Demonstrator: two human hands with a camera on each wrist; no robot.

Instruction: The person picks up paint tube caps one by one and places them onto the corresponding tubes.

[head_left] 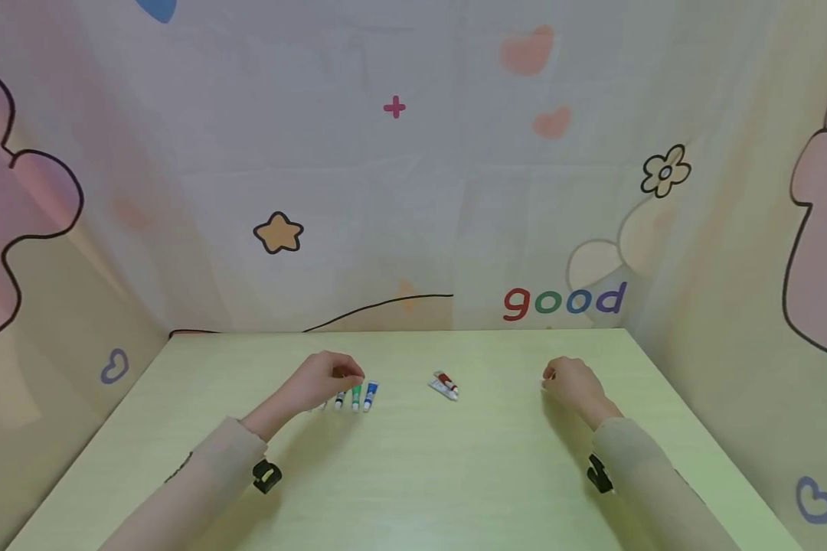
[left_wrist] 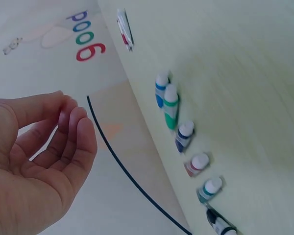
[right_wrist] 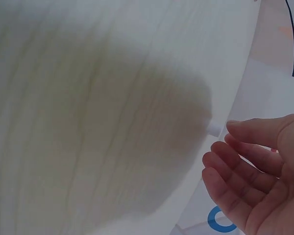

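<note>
My left hand point(head_left: 327, 380) hovers above a row of small paint tubes, its fingers loosely bent and the thumb close to the fingertips. Nothing shows between them in the left wrist view. The row holds a blue tube point(left_wrist: 160, 90), a green tube point(left_wrist: 170, 107), a dark blue tube point(left_wrist: 184, 136), a reddish tube point(left_wrist: 196, 164), a teal tube point(left_wrist: 209, 189) and a black tube point(left_wrist: 218, 221). My right hand point(head_left: 575, 385), further right, pinches a small tube whose white cap point(right_wrist: 214, 129) peeks out at the thumb tip; its body is hidden.
Two more tubes, a red one point(head_left: 446, 381) and a white one point(head_left: 443, 389), lie together mid-table, between the hands. The pale wood-grain table point(head_left: 413, 474) meets a printed cloth backdrop point(head_left: 386, 191) at its far edge, with cloth on both sides.
</note>
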